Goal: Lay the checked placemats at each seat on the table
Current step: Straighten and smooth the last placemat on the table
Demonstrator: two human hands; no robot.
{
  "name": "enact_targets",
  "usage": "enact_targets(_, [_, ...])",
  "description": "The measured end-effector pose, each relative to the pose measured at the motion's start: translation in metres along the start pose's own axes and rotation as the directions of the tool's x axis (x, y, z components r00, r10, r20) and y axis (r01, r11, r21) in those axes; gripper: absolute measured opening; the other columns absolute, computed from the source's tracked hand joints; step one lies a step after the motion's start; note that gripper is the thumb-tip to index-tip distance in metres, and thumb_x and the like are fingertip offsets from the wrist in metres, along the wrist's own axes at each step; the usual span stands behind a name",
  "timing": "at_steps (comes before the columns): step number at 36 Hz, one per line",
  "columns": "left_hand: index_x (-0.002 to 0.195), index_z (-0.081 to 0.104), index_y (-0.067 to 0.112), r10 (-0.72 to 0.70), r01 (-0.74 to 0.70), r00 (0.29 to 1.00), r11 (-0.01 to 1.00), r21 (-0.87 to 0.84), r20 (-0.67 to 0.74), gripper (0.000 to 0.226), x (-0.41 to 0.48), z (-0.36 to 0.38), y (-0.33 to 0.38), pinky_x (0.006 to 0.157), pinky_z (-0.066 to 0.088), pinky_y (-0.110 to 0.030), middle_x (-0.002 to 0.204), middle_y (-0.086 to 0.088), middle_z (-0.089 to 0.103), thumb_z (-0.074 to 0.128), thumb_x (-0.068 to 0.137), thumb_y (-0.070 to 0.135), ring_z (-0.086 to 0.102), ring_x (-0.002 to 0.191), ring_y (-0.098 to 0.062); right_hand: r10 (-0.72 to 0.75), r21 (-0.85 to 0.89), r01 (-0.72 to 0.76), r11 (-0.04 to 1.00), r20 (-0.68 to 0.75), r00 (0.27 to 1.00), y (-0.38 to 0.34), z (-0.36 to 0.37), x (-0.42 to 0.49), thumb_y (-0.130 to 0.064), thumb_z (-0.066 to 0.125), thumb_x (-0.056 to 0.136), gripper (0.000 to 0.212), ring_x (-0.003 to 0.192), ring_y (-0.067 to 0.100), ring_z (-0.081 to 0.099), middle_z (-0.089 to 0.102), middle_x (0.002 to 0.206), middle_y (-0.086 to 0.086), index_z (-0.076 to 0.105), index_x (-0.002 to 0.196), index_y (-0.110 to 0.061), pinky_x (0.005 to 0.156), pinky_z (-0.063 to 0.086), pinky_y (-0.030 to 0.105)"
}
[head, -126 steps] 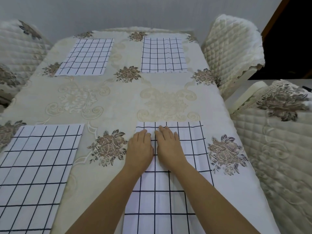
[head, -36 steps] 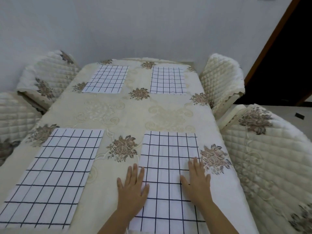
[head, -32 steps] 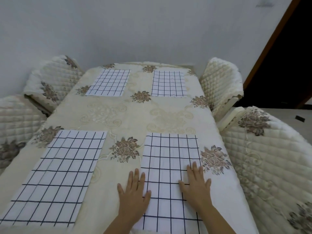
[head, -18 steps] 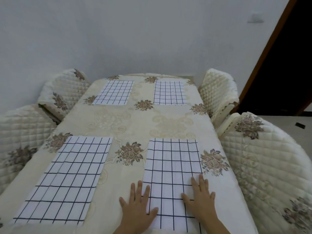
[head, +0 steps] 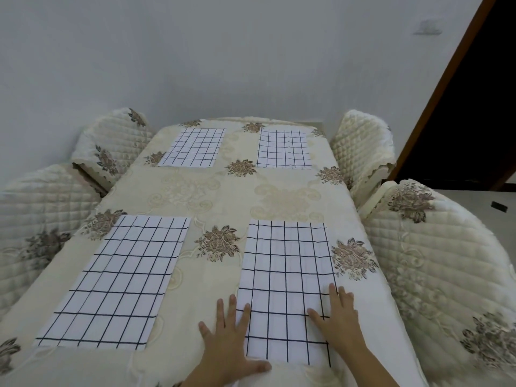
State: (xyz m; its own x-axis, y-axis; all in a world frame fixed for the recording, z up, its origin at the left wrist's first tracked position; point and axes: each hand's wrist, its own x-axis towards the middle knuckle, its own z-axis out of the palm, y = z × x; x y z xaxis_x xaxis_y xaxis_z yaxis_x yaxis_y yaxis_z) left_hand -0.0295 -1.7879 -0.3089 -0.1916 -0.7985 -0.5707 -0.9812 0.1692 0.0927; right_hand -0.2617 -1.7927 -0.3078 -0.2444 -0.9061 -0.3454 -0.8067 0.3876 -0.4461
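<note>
Table [head: 223, 196]: covered in a cream cloth with brown embroidered flowers. All positions below are referred to the table, left to right.

- Left side of table: two quilted cream chairs are seen, the near-left chair [head: 36, 219] and the far-left chair [head: 111, 146], both pushed up close to the table edge.
- Near-left seat: near-left placemat [head: 120, 277], white with a dark check, is laid flat with its long side running away from the near table edge.
- Far-left seat: far-left placemat [head: 195, 148] is laid flat near the far table edge.
- Near edge, right of centre: left hand [head: 229, 339] is pressed flat, fingers spread. The outer fingers rest on the table cloth. The inner fingers overlap the left edge of the near-right placemat [head: 287, 275], and the thumb lies along its near edge.
- Far-right seat: far-right placemat [head: 283, 148] is laid flat, well apart from the far-left one.
- Near-right seat: the near-right placemat lies flat. The right hand [head: 337, 322] is pressed flat on its right edge, fingers spread and thumb on the checks.
- Right side of table: far-right chair [head: 360, 143] and near-right chair [head: 435, 261] are noted, quilted alike.
- Beyond the table's right side: a dark doorway [head: 469, 107] with a brown frame is recorded.
</note>
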Motion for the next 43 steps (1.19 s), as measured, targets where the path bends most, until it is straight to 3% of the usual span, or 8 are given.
enact_targets(11, [0.144,-0.023,0.030,-0.013,0.013,1.000,1.000,-0.009,-0.003,0.140,-0.003,0.000,0.002,0.105,0.005,-0.068,0.143,-0.001,-0.043,-0.010,0.019,0.092,-0.030,0.138,-0.032,-0.007,-0.041,0.007,0.999,-0.014,1.000,-0.001,0.003,0.001,-0.052,0.043,0.091,0.083,0.144,0.031,-0.008,-0.004,0.158,0.006,-0.002,0.149,-0.015,0.115,0.011,0.046])
enact_targets(22, [0.145,-0.021,0.030,-0.040,0.039,0.999,0.999,-0.034,-0.019,0.125,-0.005,0.002,0.005,0.105,0.002,-0.069,0.141,0.000,-0.044,0.004,0.041,0.095,-0.031,0.137,-0.032,-0.005,-0.106,0.000,0.994,-0.045,0.999,-0.003,0.004,0.000,-0.053,0.041,0.092,0.081,0.145,0.030,-0.006,0.000,0.158,0.002,0.003,0.149,-0.010,0.115,0.014,0.045])
enact_targets(27, [0.145,-0.021,0.030,-0.030,0.027,0.998,0.998,-0.062,-0.048,0.106,-0.005,0.005,0.004,0.104,0.001,-0.070,0.147,-0.001,-0.039,0.034,0.071,0.083,-0.033,0.137,-0.032,0.001,-0.152,-0.010,0.988,-0.058,0.998,-0.001,0.006,0.001,-0.055,0.038,0.092,0.080,0.145,0.028,-0.005,-0.001,0.158,0.001,0.002,0.149,-0.012,0.116,0.015,0.044])
enact_targets(31, [0.145,-0.021,0.030,-0.035,0.032,0.998,0.997,-0.067,-0.055,0.107,-0.005,0.006,0.004,0.104,0.002,-0.070,0.149,-0.002,-0.037,0.034,0.070,0.084,-0.032,0.137,-0.032,0.029,-0.253,-0.070,0.965,-0.162,0.986,-0.006,0.011,-0.002,-0.067,0.015,0.086,0.082,0.145,0.029,-0.001,0.001,0.158,0.010,0.011,0.149,-0.015,0.113,0.010,0.053])
enact_targets(35, [0.145,-0.021,0.030,-0.045,0.041,0.997,0.997,-0.063,-0.065,0.107,-0.003,0.007,0.006,0.104,0.002,-0.070,0.148,-0.001,-0.038,0.034,0.071,0.083,-0.033,0.137,-0.031,-0.161,-0.290,0.073,0.954,-0.289,0.944,-0.021,0.031,-0.003,-0.059,-0.003,0.090,0.085,0.133,0.039,0.025,0.043,0.139,0.025,0.051,0.128,-0.005,0.097,0.030,0.063])
enact_targets(39, [0.149,-0.009,0.029,-0.043,0.027,0.982,0.996,-0.085,-0.186,0.117,0.001,0.012,0.005,0.104,0.003,-0.069,0.152,-0.003,-0.030,0.012,0.055,0.094,-0.033,0.137,-0.028,-0.340,-0.318,0.242,0.917,-0.303,0.890,-0.049,0.062,-0.013,-0.042,0.016,0.092,0.052,0.145,0.027,-0.001,0.034,0.140,0.013,0.039,0.128,-0.012,0.097,0.026,0.059])
enact_targets(41, [0.148,0.017,0.022,-0.010,-0.005,0.940,0.999,-0.045,-0.342,0.113,0.008,0.020,0.000,0.105,0.002,-0.066,0.158,-0.009,-0.004,0.015,0.060,0.094,-0.020,0.142,-0.025,-0.378,-0.307,0.294,0.905,-0.266,0.887,-0.058,0.075,-0.015,-0.039,0.030,0.084,0.049,0.140,0.030,0.018,0.034,0.139,0.009,0.041,0.125,-0.014,0.092,0.042,0.058])
enact_targets(43, [0.150,0.012,0.019,0.055,-0.065,0.908,0.998,-0.011,-0.415,0.107,0.013,0.029,-0.005,0.108,-0.006,-0.059,0.158,-0.008,-0.001,0.031,0.066,0.083,-0.008,0.145,-0.023,-0.400,-0.308,0.321,0.896,-0.242,0.884,-0.062,0.086,-0.017,-0.038,0.033,0.081,0.049,0.140,0.027,0.019,0.033,0.142,0.007,0.042,0.124,-0.016,0.091,0.043,0.056])
